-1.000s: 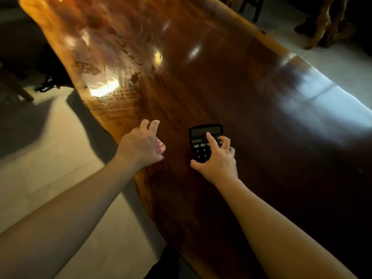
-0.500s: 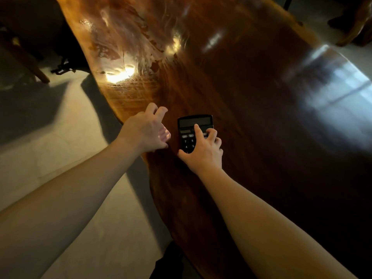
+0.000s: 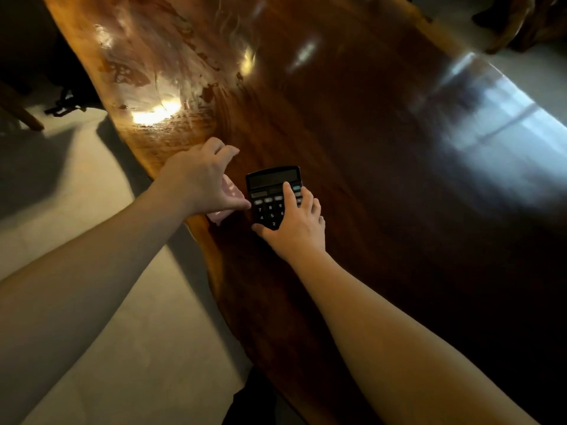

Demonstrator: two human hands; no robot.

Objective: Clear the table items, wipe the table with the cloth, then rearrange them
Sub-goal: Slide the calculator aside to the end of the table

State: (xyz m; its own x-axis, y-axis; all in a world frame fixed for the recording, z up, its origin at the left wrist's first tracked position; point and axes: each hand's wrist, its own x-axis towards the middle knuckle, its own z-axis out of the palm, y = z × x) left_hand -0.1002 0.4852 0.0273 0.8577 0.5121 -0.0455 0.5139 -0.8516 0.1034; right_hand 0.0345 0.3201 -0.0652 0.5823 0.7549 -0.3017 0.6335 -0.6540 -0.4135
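Note:
A black calculator [image 3: 270, 191] lies flat on the dark glossy wooden table [image 3: 383, 148], near its left edge. My right hand [image 3: 294, 225] lies over the keys, with the fingers spread on top and the thumb hooked at the near left corner. My left hand [image 3: 199, 182] hovers just left of the calculator, fingers curled, thumb tip touching its left side. A small pale pink object [image 3: 228, 190] shows under the left palm, mostly hidden, so I cannot tell what it is.
The table's wavy left edge [image 3: 211, 265] runs just under my left hand, with pale floor [image 3: 107, 332] beyond it. Bright light glints on the far tabletop. Dark chair legs [image 3: 21, 111] stand far left, and wooden furniture [image 3: 521, 23] far right.
My left hand has closed in on the calculator until its thumb touches the left side. My right hand stays on the keys. The camera has shifted, so the table looks more tilted.

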